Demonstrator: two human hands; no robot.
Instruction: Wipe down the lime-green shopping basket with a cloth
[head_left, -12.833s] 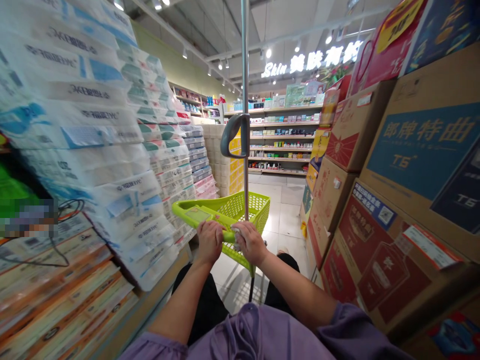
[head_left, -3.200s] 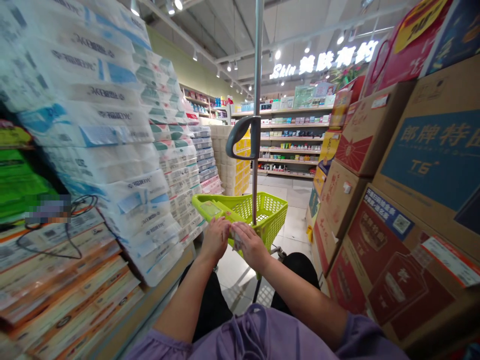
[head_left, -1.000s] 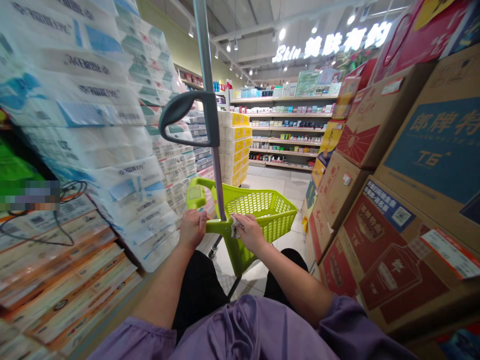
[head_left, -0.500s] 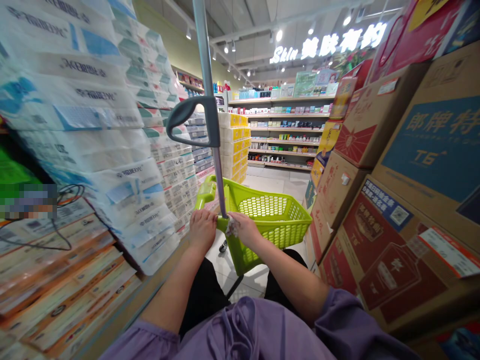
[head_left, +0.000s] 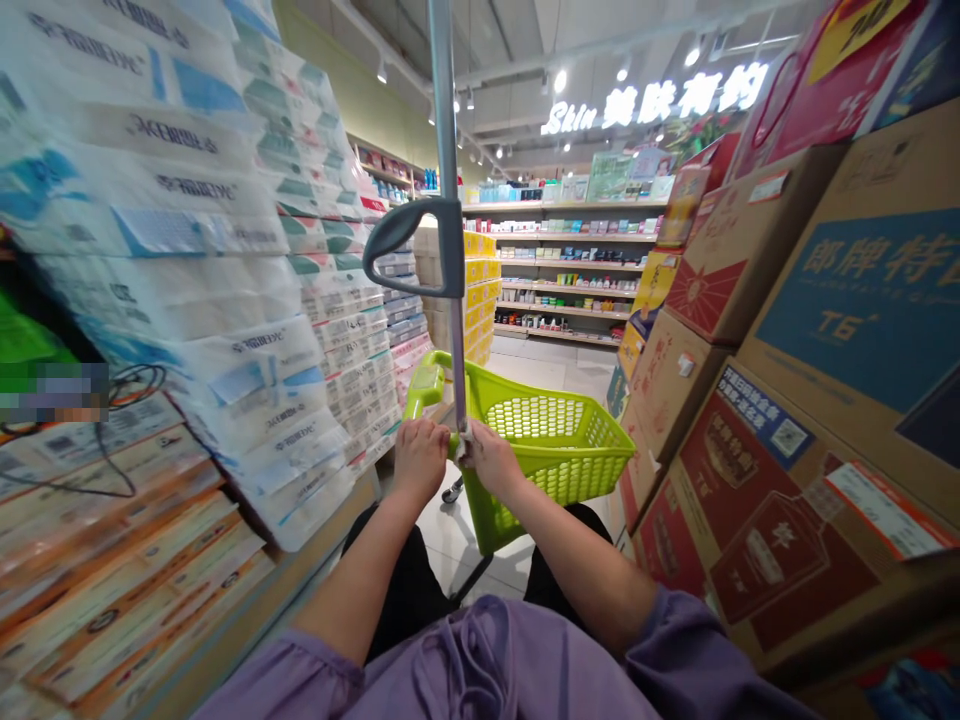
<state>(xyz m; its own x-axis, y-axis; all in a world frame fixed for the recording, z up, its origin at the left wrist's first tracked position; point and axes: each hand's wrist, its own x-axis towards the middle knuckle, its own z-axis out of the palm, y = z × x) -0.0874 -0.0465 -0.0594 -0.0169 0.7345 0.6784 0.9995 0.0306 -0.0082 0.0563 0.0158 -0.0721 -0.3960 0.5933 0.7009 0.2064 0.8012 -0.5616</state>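
A lime-green plastic shopping basket (head_left: 559, 440) on wheels stands on the floor just ahead of me. A grey metal pole (head_left: 448, 180) with a grey handle (head_left: 420, 235) rises from its near rim. My left hand (head_left: 420, 460) is closed on that near rim, left of the pole. My right hand (head_left: 484, 458) is closed on a small white crumpled cloth or tissue (head_left: 463, 447), pressed against the foot of the pole. The basket looks empty inside.
Stacked white tissue packs (head_left: 225, 280) wall the left side, close to the basket. Brown and red cardboard cartons (head_left: 787, 350) are piled on the right. The tiled aisle floor (head_left: 555, 365) runs ahead to shelves of goods (head_left: 570, 270).
The basket has swung: its front now points right. Both hands have drawn together at the pole's base, and the pole and handle have shifted right in view.
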